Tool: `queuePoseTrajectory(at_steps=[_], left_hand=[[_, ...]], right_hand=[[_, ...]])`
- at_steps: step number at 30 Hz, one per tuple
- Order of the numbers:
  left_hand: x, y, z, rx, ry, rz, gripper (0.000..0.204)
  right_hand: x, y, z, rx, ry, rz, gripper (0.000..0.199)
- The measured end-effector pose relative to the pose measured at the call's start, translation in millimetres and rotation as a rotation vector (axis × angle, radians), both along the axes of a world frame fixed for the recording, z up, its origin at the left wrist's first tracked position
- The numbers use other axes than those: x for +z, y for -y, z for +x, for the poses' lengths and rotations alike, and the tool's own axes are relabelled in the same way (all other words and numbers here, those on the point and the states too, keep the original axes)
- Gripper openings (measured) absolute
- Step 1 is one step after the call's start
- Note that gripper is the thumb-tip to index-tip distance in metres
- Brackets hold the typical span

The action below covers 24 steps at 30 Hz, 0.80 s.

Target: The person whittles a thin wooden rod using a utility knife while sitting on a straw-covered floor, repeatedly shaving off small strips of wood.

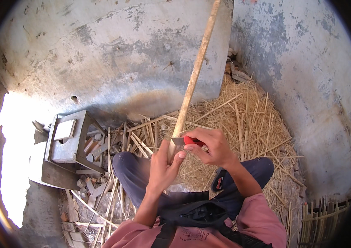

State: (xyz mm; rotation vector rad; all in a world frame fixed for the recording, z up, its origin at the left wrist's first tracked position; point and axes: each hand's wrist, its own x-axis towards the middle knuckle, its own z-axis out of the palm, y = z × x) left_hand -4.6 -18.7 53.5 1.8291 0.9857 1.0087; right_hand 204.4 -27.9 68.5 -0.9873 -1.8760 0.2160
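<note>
A long pale wooden stick (193,78) rises from between my legs and leans up toward the far wall. Near its lower end my left hand (161,169) is wrapped round it, thumb on the right side. My right hand (212,145) grips a red-handled knife (192,141). The knife's short, broad blade lies against the stick, just above the fingers of my left hand. The tip of my left thumb is close under the right hand's fingers.
Straw and shavings (233,120) cover the floor ahead and to the right. A grey wooden stool-like frame (66,140) lies tipped at the left, by a bright opening. Loose sticks (113,194) and rubble lie beside it. A slatted piece (324,219) stands at the lower right.
</note>
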Motion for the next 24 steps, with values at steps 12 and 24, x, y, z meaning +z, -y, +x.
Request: queuePoseTrajectory(at_steps=[12,24], left_hand=[[-5.0,2.7,2.6,0.046,-0.041,0.195,0.032],[-11.9,5.5,0.1,0.091,-0.104,0.267,0.022]], right_hand=[[-2.1,7.5,-15.1,-0.102,0.007,0.119,0.028],[-3.8,6.8,-24.5,-0.243,0.094,0.246,0.028]])
